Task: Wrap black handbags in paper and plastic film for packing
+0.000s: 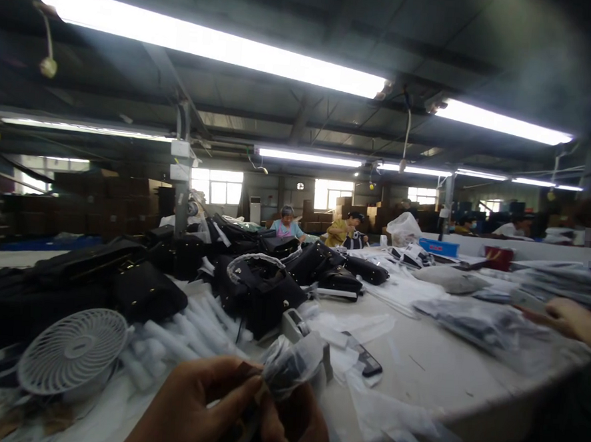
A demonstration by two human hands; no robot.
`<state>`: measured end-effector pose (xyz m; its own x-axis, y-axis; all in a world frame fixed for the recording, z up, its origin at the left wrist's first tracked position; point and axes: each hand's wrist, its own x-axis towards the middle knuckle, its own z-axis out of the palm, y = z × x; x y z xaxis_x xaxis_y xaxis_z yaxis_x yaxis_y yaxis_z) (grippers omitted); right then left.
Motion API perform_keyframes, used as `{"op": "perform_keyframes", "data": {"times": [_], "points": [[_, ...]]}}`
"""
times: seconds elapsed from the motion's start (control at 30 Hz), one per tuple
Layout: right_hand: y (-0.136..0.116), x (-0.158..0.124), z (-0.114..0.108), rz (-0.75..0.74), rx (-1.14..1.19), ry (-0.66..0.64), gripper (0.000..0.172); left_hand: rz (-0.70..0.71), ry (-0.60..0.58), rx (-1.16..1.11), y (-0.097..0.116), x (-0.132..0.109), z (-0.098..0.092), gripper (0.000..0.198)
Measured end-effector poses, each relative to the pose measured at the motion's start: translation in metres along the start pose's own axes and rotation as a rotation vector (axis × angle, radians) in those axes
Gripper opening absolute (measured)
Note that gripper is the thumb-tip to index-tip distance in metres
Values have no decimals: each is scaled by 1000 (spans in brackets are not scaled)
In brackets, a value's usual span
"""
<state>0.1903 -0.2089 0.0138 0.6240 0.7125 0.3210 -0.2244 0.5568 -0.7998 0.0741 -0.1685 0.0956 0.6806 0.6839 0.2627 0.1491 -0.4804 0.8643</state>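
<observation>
The scene is viewed by one head-worn camera, set above the table (446, 370) and faced forward, nearly level. The left hand (187, 404) and right hand (298, 424) are taken in very near, cut off by the lower edge. The fan (74, 351) is caught near, lower left; far windows (217, 187) are seen around mid-height, beneath the ceiling (288, 10) and lights (211, 40).
</observation>
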Motion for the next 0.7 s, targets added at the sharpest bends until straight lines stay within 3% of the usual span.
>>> {"op": "perform_keyframes", "data": {"times": [0.2,0.4,0.5,0.7], "points": [[-7,-2,-1,11,24,-40,47,-11,25,-117,-5,1,1,24],[-11,-5,0,42,55,-30,46,26,66,71,13,-3,1,21],[-6,-5,-1,65,58,-5,51,102,138,285,7,-6,3,20],[1,-3,1,56,122,-25,53,515,484,961,-28,-16,19,26]]}}
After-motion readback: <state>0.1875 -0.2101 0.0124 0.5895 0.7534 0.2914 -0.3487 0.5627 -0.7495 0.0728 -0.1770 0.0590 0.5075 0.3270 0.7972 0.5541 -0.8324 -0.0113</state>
